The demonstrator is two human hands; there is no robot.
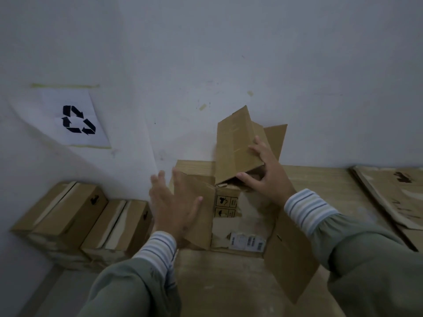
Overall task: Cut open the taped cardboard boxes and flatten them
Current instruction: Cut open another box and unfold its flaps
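An opened brown cardboard box [231, 216] lies partly collapsed on a wooden table [219, 282], its flaps spread out and a white barcode label [248, 242] on the inner panel. My left hand [170, 202] presses flat against the box's left flap [196, 209], fingers straight and thumb over the flap's edge. My right hand [266, 172] holds the raised far flap [235, 145], thumb under its lower edge and fingers spread on top. Another flap [290, 257] hangs off to the right, below my right sleeve.
Two taped cardboard boxes [61, 209] [119, 225] sit on the floor at the left against the wall. Flattened cardboard sheets [393, 197] lie on the table at the right. A paper recycling sign [77, 120] is taped to the wall.
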